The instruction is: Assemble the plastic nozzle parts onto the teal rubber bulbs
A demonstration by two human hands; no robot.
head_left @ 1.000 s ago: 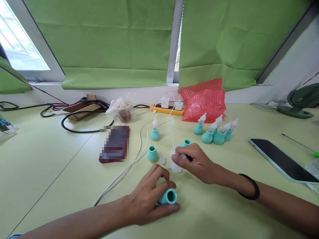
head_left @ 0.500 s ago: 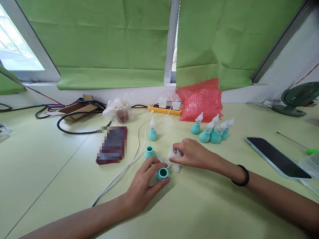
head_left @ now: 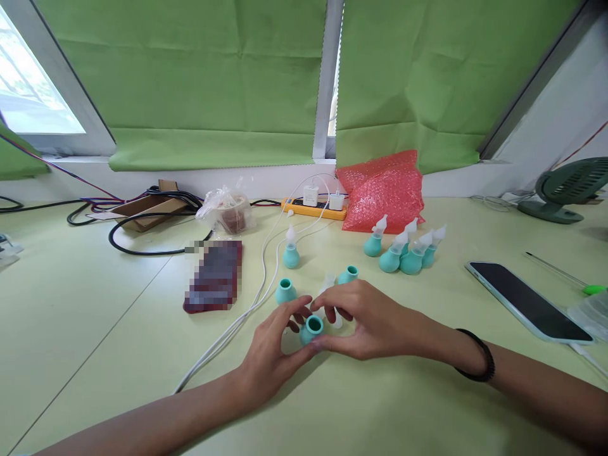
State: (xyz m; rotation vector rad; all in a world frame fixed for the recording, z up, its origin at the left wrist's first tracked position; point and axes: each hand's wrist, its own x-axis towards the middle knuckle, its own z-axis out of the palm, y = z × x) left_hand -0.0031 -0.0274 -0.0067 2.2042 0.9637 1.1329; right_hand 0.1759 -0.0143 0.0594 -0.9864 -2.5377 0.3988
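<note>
On the table (head_left: 95, 354), well off its edges, left hand (head_left: 268, 361) and right hand (head_left: 375, 323) grip 1 teal bulb (head_left: 312, 329).

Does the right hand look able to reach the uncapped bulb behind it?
Probably yes: the uncapped bulb stands just beyond the right hand, nothing between them; the left hand holds another bulb.

Teal bulb (head_left: 312, 329): small, round body, short neck, open mouth facing up, no nozzle fitted. Stands upright on table, gripped between left hand (head_left: 270, 358) fingertips; right hand (head_left: 375, 320) thumb touches its near side. Clear nozzle (head_left: 329, 282) lies just behind.
</note>
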